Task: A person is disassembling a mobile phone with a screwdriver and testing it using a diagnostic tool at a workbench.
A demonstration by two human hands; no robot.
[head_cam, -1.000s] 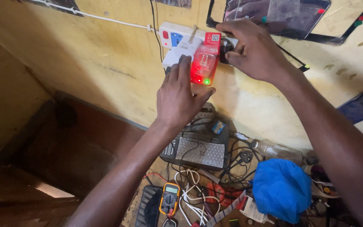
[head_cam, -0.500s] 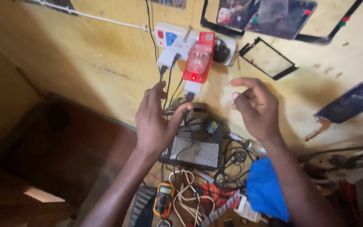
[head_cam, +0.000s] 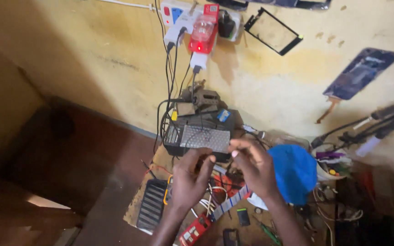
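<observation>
Grey power supply box (head_cam: 199,139) right ahead of us; left hand (head_cam: 189,178) and right hand (head_cam: 254,166) hover with fingers curled, pinching nothing we can make out.

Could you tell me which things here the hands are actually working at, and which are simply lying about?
In hand:
left hand and right hand, fingertips close together, apparently pinching something too small to tell
black box with a metal grille, right behind them

Lying about:
blue cloth
red plug-in unit on the wall
black screen frame
red tester
</observation>
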